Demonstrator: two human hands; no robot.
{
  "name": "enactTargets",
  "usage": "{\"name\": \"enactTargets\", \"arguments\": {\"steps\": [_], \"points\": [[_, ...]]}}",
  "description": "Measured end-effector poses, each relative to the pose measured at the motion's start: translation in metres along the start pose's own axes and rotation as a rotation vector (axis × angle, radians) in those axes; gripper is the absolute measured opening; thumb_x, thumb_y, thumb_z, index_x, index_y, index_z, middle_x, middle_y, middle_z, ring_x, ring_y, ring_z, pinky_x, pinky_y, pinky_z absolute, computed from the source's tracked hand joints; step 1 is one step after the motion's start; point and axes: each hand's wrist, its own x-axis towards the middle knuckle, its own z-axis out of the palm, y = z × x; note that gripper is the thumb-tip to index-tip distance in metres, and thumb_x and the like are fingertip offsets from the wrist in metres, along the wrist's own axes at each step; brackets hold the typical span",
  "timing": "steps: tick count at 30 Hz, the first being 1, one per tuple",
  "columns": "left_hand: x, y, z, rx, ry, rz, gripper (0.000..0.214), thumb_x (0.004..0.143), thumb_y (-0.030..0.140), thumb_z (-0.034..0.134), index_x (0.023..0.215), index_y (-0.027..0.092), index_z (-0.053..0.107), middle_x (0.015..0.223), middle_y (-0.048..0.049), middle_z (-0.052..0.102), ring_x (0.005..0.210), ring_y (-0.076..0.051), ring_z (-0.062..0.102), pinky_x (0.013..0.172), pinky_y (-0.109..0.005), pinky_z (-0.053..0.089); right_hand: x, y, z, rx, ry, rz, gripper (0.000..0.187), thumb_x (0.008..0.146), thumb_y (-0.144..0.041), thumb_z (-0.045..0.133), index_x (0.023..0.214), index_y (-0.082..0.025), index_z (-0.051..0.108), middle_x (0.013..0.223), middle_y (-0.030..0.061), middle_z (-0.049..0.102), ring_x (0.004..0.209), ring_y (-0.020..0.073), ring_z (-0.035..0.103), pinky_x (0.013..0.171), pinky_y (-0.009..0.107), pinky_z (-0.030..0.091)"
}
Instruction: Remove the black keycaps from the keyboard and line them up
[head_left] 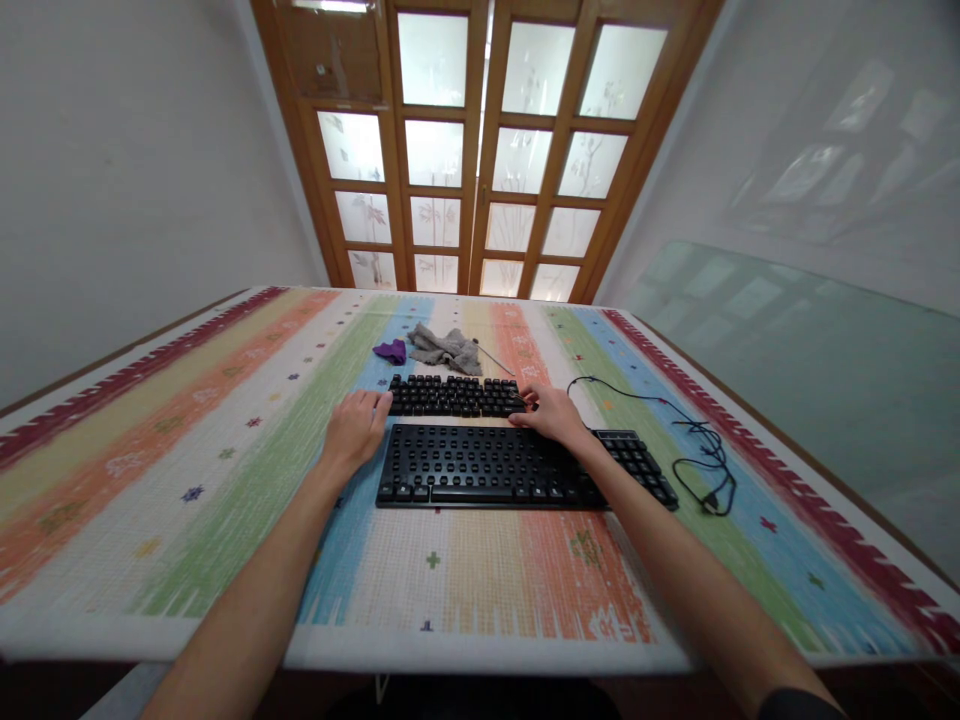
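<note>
Near the centre of the frame, a left hand (pixel 356 432) and right hand (pixel 551 412) rest at opposite ends of black keycap rows (pixel 454 398), above a black keyboard (pixel 480 465) on a striped, cloth-covered bench (pixel 247 520).

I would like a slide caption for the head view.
Left hand and right hand flank black keycaps laid in rows behind a partly stripped keyboard.

Keyboard (pixel 480 462) partly behind right forearm (pixel 654 530)

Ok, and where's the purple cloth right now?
In the head view, the purple cloth lies beyond the loose keycaps, just left of the grey cloth.
</note>
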Motion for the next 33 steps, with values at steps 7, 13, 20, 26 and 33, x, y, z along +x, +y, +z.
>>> {"name": "enactTargets", "arguments": {"steps": [7,13,20,26,33], "points": [[-0.001,0.001,0.0,0.004,0.003,0.0,0.053,0.101,0.04,0.02,0.093,0.014,0.066,0.097,-0.0141,0.069,0.096,-0.028,0.062,0.089,-0.042,0.047,-0.001,-0.002,0.0,-0.007,0.005,0.004,0.032,0.068,-0.03,0.08,0.096,-0.019,0.067,0.097,0.0072,0.075,0.089,0.0229,0.069,0.07,0.029,0.047],[0.0,0.001,-0.001,0.003,-0.006,-0.005,0.053,0.101,0.04,0.021,0.093,0.015,0.066,0.098,-0.0135,0.069,0.097,-0.028,0.062,0.089,-0.041,0.047,0.0,-0.002,-0.001,-0.033,-0.003,-0.004,0.033,0.069,-0.031,0.08,0.097,-0.019,0.067,0.095,0.0067,0.075,0.089,0.0234,0.069,0.069,0.029,0.047],[0.0,0.0,0.0,-0.008,-0.003,0.004,0.052,0.101,0.041,0.022,0.094,0.015,0.066,0.098,-0.0142,0.069,0.097,-0.028,0.062,0.089,-0.042,0.047,0.0,0.008,-0.005,-0.043,0.045,-0.021,0.032,0.07,-0.036,0.08,0.094,-0.019,0.069,0.094,0.0074,0.075,0.088,0.0247,0.07,0.069,0.03,0.047],[0.0,0.002,0.0,-0.012,0.004,-0.002,0.055,0.1,0.042,0.019,0.093,0.015,0.066,0.099,-0.0151,0.069,0.098,-0.03,0.062,0.089,-0.043,0.047,-0.005,0.018,-0.021,-0.059,0.083,-0.042,0.028,0.074,-0.036,0.077,0.093,-0.018,0.07,0.092,0.0074,0.076,0.084,0.0236,0.07,0.068,0.028,0.046],[-0.001,0.008,-0.009,0.013,-0.038,-0.031,0.055,0.099,0.041,0.018,0.085,0.016,0.064,0.094,-0.0156,0.07,0.093,-0.028,0.064,0.087,-0.04,0.048,-0.021,0.027,-0.031,-0.084,0.041,-0.021,0.021,0.081,-0.034,0.07,0.094,-0.018,0.072,0.091,0.0067,0.077,0.084,0.0228,0.069,0.068,0.028,0.044]]}}
